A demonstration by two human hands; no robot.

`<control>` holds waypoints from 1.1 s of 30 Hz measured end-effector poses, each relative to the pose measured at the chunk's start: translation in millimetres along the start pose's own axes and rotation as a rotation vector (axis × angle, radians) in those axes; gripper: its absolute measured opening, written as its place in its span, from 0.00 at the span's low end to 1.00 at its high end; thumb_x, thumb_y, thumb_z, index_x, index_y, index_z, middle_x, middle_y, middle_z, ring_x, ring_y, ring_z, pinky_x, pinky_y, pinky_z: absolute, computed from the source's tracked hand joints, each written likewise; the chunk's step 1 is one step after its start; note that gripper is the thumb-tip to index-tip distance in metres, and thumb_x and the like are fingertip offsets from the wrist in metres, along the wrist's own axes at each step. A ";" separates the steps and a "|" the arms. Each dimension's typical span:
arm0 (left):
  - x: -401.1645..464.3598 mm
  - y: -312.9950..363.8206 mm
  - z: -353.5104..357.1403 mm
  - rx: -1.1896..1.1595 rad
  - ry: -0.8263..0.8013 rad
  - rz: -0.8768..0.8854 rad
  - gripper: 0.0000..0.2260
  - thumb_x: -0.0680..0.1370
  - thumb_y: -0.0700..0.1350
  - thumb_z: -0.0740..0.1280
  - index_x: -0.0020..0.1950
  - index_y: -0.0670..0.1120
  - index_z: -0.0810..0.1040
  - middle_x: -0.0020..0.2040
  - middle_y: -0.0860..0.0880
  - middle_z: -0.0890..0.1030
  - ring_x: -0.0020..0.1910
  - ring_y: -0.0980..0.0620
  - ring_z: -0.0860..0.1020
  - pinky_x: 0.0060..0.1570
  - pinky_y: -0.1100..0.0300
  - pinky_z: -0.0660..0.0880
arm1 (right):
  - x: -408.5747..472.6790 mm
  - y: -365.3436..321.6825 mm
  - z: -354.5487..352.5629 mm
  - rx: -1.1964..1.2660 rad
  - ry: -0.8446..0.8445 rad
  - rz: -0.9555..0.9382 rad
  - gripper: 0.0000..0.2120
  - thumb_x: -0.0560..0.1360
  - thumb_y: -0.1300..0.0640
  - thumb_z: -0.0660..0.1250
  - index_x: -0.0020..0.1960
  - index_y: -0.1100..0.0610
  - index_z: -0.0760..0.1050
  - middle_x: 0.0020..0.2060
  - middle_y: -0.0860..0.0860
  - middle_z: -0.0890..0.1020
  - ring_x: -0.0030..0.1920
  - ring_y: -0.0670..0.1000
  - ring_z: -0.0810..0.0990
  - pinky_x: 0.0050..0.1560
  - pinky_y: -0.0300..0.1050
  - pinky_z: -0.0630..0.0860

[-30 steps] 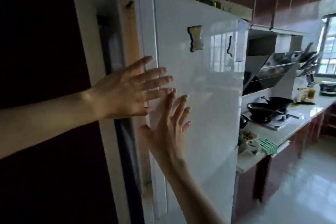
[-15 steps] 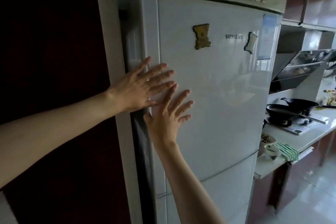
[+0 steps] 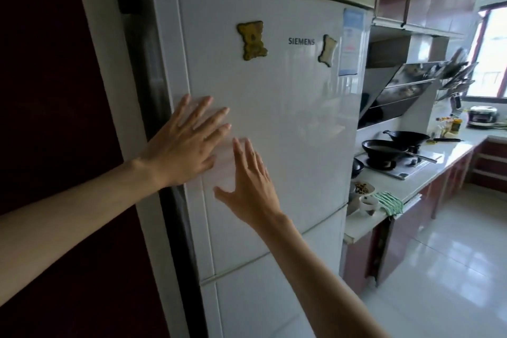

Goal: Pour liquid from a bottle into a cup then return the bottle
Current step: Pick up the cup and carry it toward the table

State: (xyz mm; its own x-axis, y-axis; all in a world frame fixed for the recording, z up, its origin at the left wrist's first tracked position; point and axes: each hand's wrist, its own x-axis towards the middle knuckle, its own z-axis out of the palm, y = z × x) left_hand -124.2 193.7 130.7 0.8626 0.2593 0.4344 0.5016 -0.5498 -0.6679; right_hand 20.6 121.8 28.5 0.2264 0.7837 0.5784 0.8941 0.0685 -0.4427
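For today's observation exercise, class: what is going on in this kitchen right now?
A person stands at a white Siemens fridge, both hands spread flat on its upper door. The left hand sits near the door's left edge, the right hand just below and beside it. The door looks shut. Neither hand holds anything, and no bottle or pouring cup can be picked out. Pans sit on the stove further along the counter.

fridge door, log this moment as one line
left hand: flat on fridge door | right hand: open, at door | door: shut | bottle, cup: not in view
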 end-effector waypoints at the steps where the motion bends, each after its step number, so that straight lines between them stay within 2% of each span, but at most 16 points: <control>1: 2.9 16.6 3.4 -0.107 0.024 0.003 0.29 0.78 0.58 0.60 0.76 0.47 0.62 0.79 0.42 0.54 0.78 0.41 0.48 0.75 0.37 0.46 | -10.7 20.0 -7.8 -0.057 -0.058 0.025 0.52 0.73 0.44 0.73 0.82 0.50 0.41 0.82 0.56 0.46 0.81 0.60 0.51 0.78 0.60 0.56; 4: 8.7 82.5 15.4 -0.433 0.059 0.015 0.21 0.76 0.53 0.62 0.68 0.49 0.71 0.72 0.46 0.68 0.73 0.47 0.64 0.73 0.47 0.58 | -59.3 89.4 -32.8 -0.254 -0.292 0.108 0.50 0.74 0.43 0.72 0.83 0.52 0.42 0.82 0.58 0.49 0.80 0.60 0.55 0.78 0.57 0.57; 6: 17.0 134.0 22.3 -0.619 0.060 0.035 0.18 0.74 0.54 0.60 0.63 0.52 0.72 0.65 0.52 0.73 0.64 0.51 0.72 0.63 0.53 0.68 | -102.3 141.5 -53.7 -0.332 -0.460 0.198 0.46 0.76 0.44 0.71 0.82 0.55 0.48 0.81 0.58 0.56 0.78 0.59 0.61 0.77 0.56 0.62; 9: 33.8 209.0 33.9 -0.803 0.013 0.045 0.16 0.73 0.54 0.61 0.59 0.54 0.73 0.59 0.56 0.75 0.55 0.53 0.77 0.52 0.56 0.72 | -166.5 211.6 -88.9 -0.364 -0.599 0.432 0.35 0.77 0.45 0.70 0.78 0.57 0.61 0.72 0.57 0.71 0.68 0.58 0.73 0.67 0.54 0.74; 13: 63.1 294.7 52.2 -0.952 -0.071 0.088 0.16 0.74 0.53 0.63 0.61 0.54 0.72 0.59 0.55 0.75 0.56 0.53 0.77 0.53 0.59 0.70 | -221.0 275.2 -133.5 -0.364 -0.568 0.638 0.29 0.78 0.45 0.69 0.72 0.58 0.68 0.66 0.55 0.76 0.62 0.56 0.77 0.62 0.52 0.77; 16: 90.4 347.8 62.2 -0.970 -0.148 0.145 0.18 0.76 0.56 0.61 0.65 0.55 0.70 0.63 0.55 0.73 0.60 0.54 0.74 0.58 0.56 0.70 | -243.2 308.5 -160.1 -0.385 -0.505 0.710 0.28 0.79 0.46 0.68 0.74 0.56 0.66 0.67 0.55 0.76 0.64 0.56 0.77 0.62 0.50 0.76; 19: 117.3 394.7 79.3 -1.005 -0.198 0.144 0.18 0.77 0.56 0.61 0.65 0.54 0.69 0.63 0.55 0.73 0.59 0.54 0.74 0.57 0.57 0.70 | -256.6 342.2 -170.1 -0.368 -0.465 0.757 0.29 0.80 0.45 0.66 0.77 0.55 0.63 0.69 0.54 0.74 0.65 0.55 0.77 0.59 0.47 0.74; 26: 189.8 475.8 138.3 -1.210 -0.363 0.062 0.18 0.77 0.56 0.63 0.66 0.53 0.69 0.64 0.53 0.73 0.59 0.53 0.75 0.57 0.54 0.73 | -244.5 429.6 -150.6 -0.272 -0.396 0.852 0.30 0.80 0.45 0.66 0.76 0.55 0.63 0.73 0.53 0.72 0.70 0.53 0.73 0.64 0.49 0.72; 30: 249.2 509.5 178.0 -1.299 -0.420 0.000 0.18 0.77 0.55 0.64 0.65 0.52 0.69 0.65 0.52 0.73 0.61 0.52 0.75 0.58 0.52 0.75 | -214.7 489.9 -140.9 -0.223 -0.368 0.926 0.30 0.79 0.46 0.67 0.76 0.56 0.63 0.73 0.54 0.72 0.70 0.54 0.73 0.64 0.49 0.73; 33: 288.7 530.2 198.4 -1.371 -0.478 -0.068 0.19 0.77 0.54 0.65 0.66 0.51 0.67 0.65 0.51 0.73 0.62 0.52 0.74 0.55 0.56 0.75 | -188.9 533.7 -134.7 -0.171 -0.359 0.988 0.29 0.80 0.46 0.66 0.76 0.55 0.63 0.72 0.54 0.73 0.68 0.54 0.75 0.63 0.47 0.73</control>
State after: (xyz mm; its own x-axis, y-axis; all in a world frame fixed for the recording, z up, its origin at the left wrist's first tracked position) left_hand 403.8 134.5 -217.9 0.9165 0.3996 0.0196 0.3225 -0.7669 0.5548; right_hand 507.0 -72.8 -224.7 0.7790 0.5822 -0.2326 0.4249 -0.7631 -0.4870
